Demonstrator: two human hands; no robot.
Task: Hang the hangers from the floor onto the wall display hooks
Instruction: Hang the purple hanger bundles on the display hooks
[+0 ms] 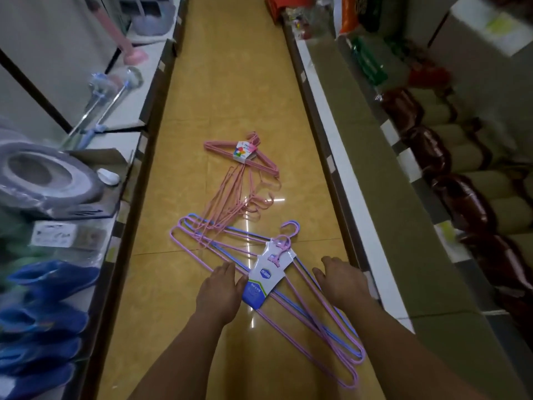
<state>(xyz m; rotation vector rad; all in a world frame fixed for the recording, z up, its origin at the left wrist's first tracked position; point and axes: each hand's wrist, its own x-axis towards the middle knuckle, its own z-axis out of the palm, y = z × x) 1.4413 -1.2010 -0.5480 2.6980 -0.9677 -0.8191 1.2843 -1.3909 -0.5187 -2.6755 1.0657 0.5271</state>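
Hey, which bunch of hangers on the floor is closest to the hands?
The pink-and-blue bundle with the white and blue label. It lies between the left hand and right hand; the all-pink bundles lie farther up the aisle.

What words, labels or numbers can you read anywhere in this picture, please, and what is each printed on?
None can be read.
Blue-and-white card on the pink and blue hangers: print too blurred.
Colourful card on the pink hangers: too small.
Shelf box label: blurred.
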